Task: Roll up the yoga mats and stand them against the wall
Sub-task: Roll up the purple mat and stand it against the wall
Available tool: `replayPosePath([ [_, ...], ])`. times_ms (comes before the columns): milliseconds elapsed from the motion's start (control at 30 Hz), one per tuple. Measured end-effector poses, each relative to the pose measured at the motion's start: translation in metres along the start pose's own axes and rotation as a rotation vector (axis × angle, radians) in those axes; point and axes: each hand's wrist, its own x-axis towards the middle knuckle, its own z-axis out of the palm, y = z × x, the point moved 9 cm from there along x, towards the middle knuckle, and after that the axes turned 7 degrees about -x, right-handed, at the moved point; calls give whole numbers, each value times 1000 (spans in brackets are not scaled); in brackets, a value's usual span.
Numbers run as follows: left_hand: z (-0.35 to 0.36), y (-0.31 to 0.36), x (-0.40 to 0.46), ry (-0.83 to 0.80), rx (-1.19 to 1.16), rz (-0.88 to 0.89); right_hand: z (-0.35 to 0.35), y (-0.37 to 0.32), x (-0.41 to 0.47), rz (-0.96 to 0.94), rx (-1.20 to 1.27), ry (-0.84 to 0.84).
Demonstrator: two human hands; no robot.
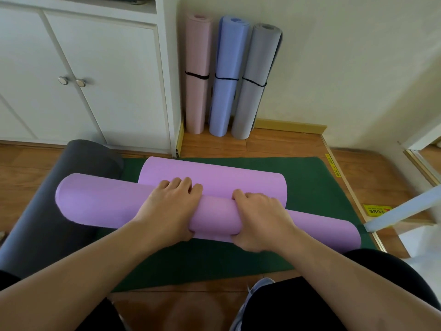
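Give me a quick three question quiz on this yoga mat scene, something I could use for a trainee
1. True or false: three rolled mats already stand against the wall, each tied with a black band.
2. Which mat are both hands gripping? A) green B) purple C) dark grey
3. What lies directly under the purple mat?

Key:
1. True: the pink mat, blue mat and grey mat stand upright, banded.
2. B: the left hand and right hand curl round the purple mat, partly rolled.
3. The green mat, flat on the floor; the dark grey mat lies beside it.
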Motion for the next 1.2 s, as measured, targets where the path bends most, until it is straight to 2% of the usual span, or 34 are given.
replayPosePath([
  [233, -4, -14, 1, -53, -150, -61, -1, -4, -3, -39, -47, 36],
  [333, -2, -8, 0, -74, -125, -38, -2, -3, -1, -29, -42, 16],
  [500, 0, 4, 1, -13, 22, -15, -2, 1, -1, -11, 4, -10],
  [633, -6, -4, 3, -11, -65, -29, -5, 0, -3, -24, -19, 5],
  [800, -2, -11, 0, -91, -130, -55, 0, -4, -3, -16, -52, -2],
  [1033, 2, 6, 0, -33, 78, -16, 0, 4, -1, 16, 21, -46],
  [1200, -1, -8, 2, -70, -74, -51, -1, -3, -5, -30, -46, -20],
])
